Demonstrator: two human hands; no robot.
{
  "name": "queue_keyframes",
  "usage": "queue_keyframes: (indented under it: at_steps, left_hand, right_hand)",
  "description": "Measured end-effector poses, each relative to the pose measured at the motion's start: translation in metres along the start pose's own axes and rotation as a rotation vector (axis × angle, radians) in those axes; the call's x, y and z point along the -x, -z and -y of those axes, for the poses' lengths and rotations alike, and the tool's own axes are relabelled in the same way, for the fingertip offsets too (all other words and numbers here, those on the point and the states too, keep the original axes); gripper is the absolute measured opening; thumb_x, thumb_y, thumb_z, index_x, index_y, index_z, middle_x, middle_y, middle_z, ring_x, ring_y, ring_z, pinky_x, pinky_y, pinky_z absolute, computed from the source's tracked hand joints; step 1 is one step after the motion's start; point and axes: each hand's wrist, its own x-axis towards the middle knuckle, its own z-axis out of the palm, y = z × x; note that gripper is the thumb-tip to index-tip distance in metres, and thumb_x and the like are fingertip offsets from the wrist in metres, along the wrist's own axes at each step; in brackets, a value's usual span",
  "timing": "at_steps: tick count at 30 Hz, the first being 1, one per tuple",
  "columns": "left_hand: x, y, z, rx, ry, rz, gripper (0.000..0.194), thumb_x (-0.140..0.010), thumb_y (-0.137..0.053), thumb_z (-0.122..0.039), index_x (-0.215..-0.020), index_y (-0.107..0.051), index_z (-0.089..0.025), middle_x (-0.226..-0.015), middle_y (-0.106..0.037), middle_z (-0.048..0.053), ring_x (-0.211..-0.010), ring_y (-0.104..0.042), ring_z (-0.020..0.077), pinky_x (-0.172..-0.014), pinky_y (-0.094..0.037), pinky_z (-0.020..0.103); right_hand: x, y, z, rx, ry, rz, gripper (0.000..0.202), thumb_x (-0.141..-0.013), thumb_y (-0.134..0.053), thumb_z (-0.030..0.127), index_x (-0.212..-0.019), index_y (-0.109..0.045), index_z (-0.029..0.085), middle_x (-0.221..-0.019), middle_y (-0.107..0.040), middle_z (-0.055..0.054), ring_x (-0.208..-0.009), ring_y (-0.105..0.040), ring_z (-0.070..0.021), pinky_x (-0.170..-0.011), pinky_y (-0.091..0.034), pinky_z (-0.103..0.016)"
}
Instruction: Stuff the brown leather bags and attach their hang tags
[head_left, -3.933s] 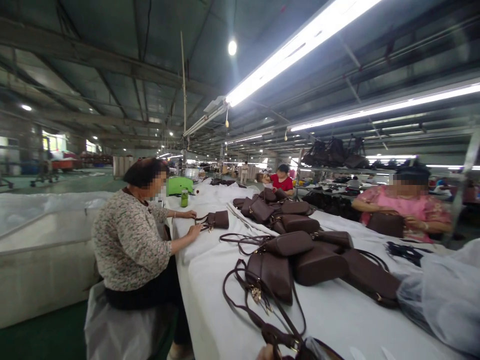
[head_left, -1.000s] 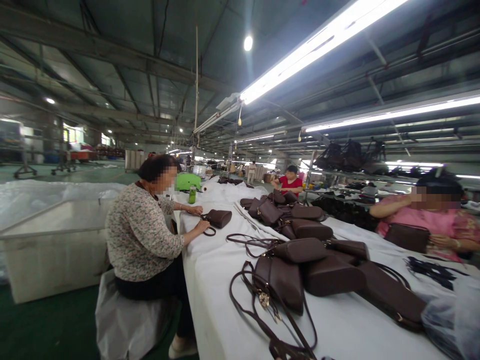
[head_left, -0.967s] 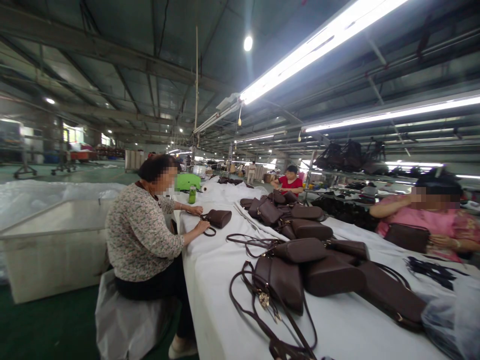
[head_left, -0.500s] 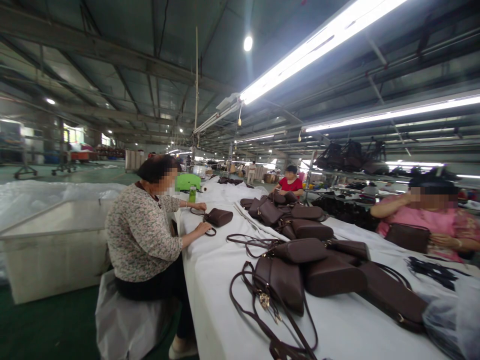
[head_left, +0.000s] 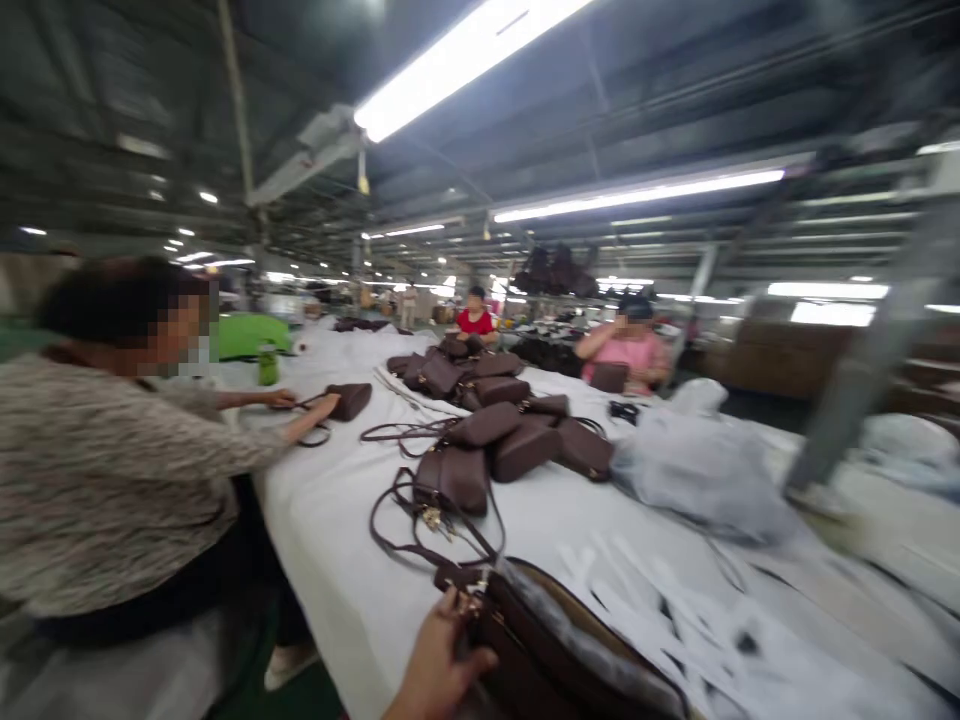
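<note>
- Brown handbag (head_left: 525, 650), mouth open. How to handle?
- Likely light, judging by build. Probably soft-walled, so expect some sag around the open mouth. Not fragile, most likely, but easy to crease or scuff. Smooth-looking skin, maybe slightly slick.
- Where to take hold?
- At the end beside the metal hardware (head_left: 474, 603), or flat across the body just below the rim. Avoid lifting by the lip alone; would probably twist. Mind the strap loops (head_left: 379, 530) just beyond, easy to snag.
- State of the hands?
- Left hand (head_left: 442, 655) closed on the near end, fingertips at the hardware, thumb against the side. Right hand out of frame, so can't tell about grip.
- Location?
- Bottom edge of view, over the near part of the white-covered worktop (head_left: 352, 560), short of the bag pile (head_left: 525, 445). Partly cut off by the frame. Can't tell whether resting or lifted.
- Looks?
- Dark chocolate, leather-like. Gold-toned fittings. Tan edging inside the mouth, greyish material (head_left: 574, 620) along the opening. Too blurred to make out stitching or grain.
</note>
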Motion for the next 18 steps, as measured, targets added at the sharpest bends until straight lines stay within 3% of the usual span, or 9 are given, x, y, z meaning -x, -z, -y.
queue_keyframes:
  at_steps: [2,4,6,10,12,14,16,18]
  left_hand:
    - [0.0,0.001,0.003,-0.085,0.044,-0.116,0.055,-0.072,-0.064,-0.056,-0.113,-0.068,-0.021,-0.129,-0.06,0.015,-0.125,-0.049,0.0387,-0.106,-0.04,0.05]
    - [-0.005,0.004,0.006,-0.126,0.017,-0.156,0.05,-0.075,-0.058,-0.053,-0.11,-0.068,-0.019,-0.125,-0.063,0.013,-0.121,-0.054,0.036,-0.105,-0.042,0.05]
    - [-0.011,0.007,0.009,-0.139,-0.046,-0.148,0.048,-0.078,-0.054,-0.051,-0.114,-0.066,-0.021,-0.124,-0.064,0.01,-0.119,-0.056,0.0332,-0.103,-0.044,0.048]
    - [-0.015,0.009,0.014,-0.175,-0.108,-0.121,0.047,-0.078,-0.053,-0.05,-0.113,-0.066,-0.022,-0.121,-0.066,0.008,-0.115,-0.059,0.0319,-0.1,-0.048,0.045]
    - [-0.016,0.008,0.019,-0.199,-0.114,-0.128,0.046,-0.077,-0.053,-0.05,-0.111,-0.066,-0.023,-0.119,-0.067,0.007,-0.113,-0.061,0.0318,-0.098,-0.049,0.044]
    - [-0.016,0.007,0.025,-0.227,-0.127,-0.134,0.043,-0.078,-0.052,-0.05,-0.109,-0.066,-0.023,-0.118,-0.067,0.007,-0.113,-0.061,0.0314,-0.098,-0.049,0.044]
    - [-0.017,0.005,0.03,-0.255,-0.157,-0.138,0.042,-0.08,-0.05,-0.048,-0.109,-0.066,-0.023,-0.12,-0.066,0.008,-0.114,-0.06,0.0308,-0.099,-0.048,0.045]
    - [-0.017,0.003,0.033,-0.278,-0.193,-0.155,0.042,-0.081,-0.048,-0.048,-0.11,-0.066,-0.022,-0.121,-0.065,0.008,-0.114,-0.06,0.0302,-0.099,-0.049,0.044]
  right_hand:
    - [0.023,0.016,0.0,-0.036,-0.051,-0.062,0.049,-0.064,-0.078,0.053,-0.107,-0.064,0.036,-0.111,-0.064,-0.006,-0.113,-0.055,-0.0384,-0.069,-0.056,-0.055]
    - [0.035,0.025,0.006,-0.1,-0.075,-0.06,0.048,-0.06,-0.076,0.057,-0.098,-0.07,0.029,-0.1,-0.069,-0.007,-0.107,-0.058,-0.0389,-0.083,-0.052,-0.056]
    - [0.039,0.03,0.02,-0.235,-0.048,0.11,0.052,-0.062,-0.073,0.058,-0.098,-0.071,0.02,-0.098,-0.069,-0.008,-0.107,-0.057,-0.0378,-0.096,-0.044,-0.054]
    - [0.053,0.045,0.047,-0.253,0.064,0.325,0.054,-0.07,-0.071,0.053,-0.112,-0.067,0.02,-0.117,-0.063,-0.006,-0.12,-0.048,-0.0316,-0.108,-0.032,-0.044]
    - [0.065,0.061,0.051,-0.162,0.018,0.417,0.053,-0.07,-0.072,0.049,-0.115,-0.065,0.022,-0.12,-0.062,-0.005,-0.117,-0.051,-0.0289,-0.103,-0.037,-0.039]
    - [0.076,0.083,0.048,-0.026,-0.119,0.465,0.041,-0.071,-0.07,0.044,-0.104,-0.069,0.02,-0.105,-0.067,-0.004,-0.1,-0.06,-0.0257,-0.087,-0.046,-0.034]
    - [0.082,0.107,0.039,0.085,-0.265,0.383,0.029,-0.075,-0.062,0.042,-0.088,-0.068,0.017,-0.087,-0.069,-0.004,-0.081,-0.063,-0.0218,-0.07,-0.048,-0.029]
    - [0.083,0.131,0.026,0.219,-0.318,0.179,0.028,-0.08,-0.051,0.041,-0.077,-0.063,0.016,-0.077,-0.068,-0.005,-0.074,-0.062,-0.0202,-0.063,-0.045,-0.027]
